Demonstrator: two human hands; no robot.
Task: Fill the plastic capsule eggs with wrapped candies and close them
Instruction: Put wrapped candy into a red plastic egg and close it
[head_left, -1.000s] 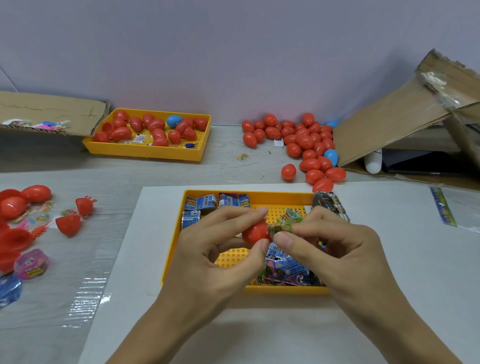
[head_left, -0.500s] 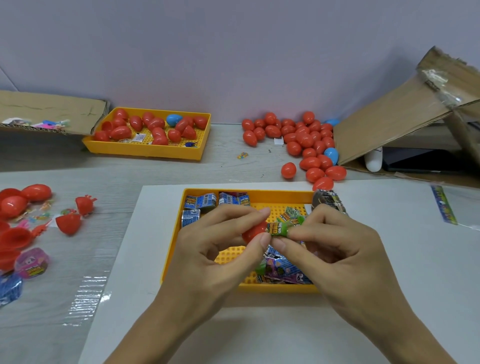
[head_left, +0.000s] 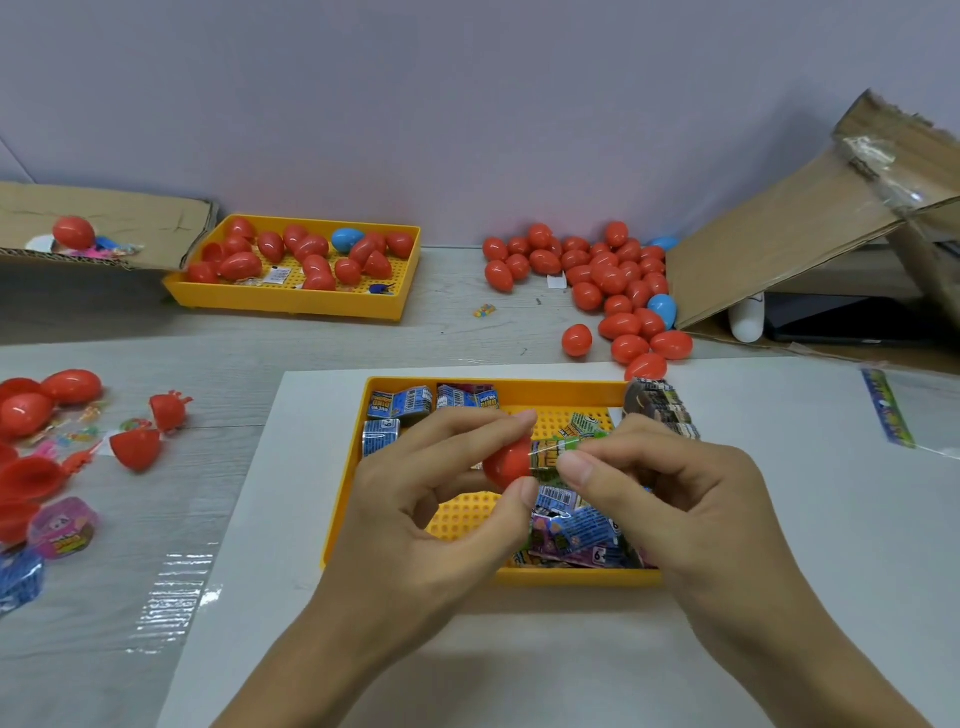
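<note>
Over the near yellow tray (head_left: 343, 519) of wrapped candies: left hand (head_left: 415, 519) fingers pinch red egg half (head_left: 506, 462); right hand (head_left: 670, 499) fingers pinch green-wrapped candy (head_left: 558, 451) at its mouth. Fold wrapper compact, push straight in.

Red egg half (head_left: 506, 462), green-wrapped candy (head_left: 558, 451)

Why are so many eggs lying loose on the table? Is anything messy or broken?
A bit messy, nothing clearly broken. A pile of red eggs lies loose on the table beside a tipped cardboard box, as if spilled. Open egg halves and small wrappers are scattered at the left. One tiny candy sits alone.
</note>
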